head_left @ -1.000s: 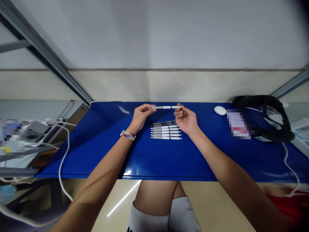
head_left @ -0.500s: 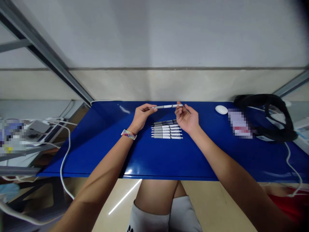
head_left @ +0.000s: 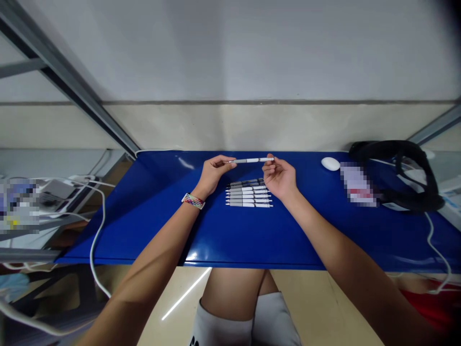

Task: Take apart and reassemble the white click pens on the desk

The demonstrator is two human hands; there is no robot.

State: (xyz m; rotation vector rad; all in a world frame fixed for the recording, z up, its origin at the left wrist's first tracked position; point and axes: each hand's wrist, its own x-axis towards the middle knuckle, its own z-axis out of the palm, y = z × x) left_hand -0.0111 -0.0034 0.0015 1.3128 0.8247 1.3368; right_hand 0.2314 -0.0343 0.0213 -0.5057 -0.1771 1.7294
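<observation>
The left hand (head_left: pixel 211 176) pinches a pen (head_left: pixel 252 160) near its tip, the right hand (head_left: pixel 281 180) its apparent clicker end — a two-handed hold beyond the row of pens (head_left: pixel 248 196), calling for matched motion.

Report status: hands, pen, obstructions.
Left hand pinching pen's tip end; right hand at its other end. Pen held level above row of pens. Nothing visibly blocking either hand.

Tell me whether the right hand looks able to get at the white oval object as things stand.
Probably yes: blue tabletop shows between the right hand and the white oval object, with nothing visible in the way. That hand's fingers are on one end of the held pen, though.
</observation>
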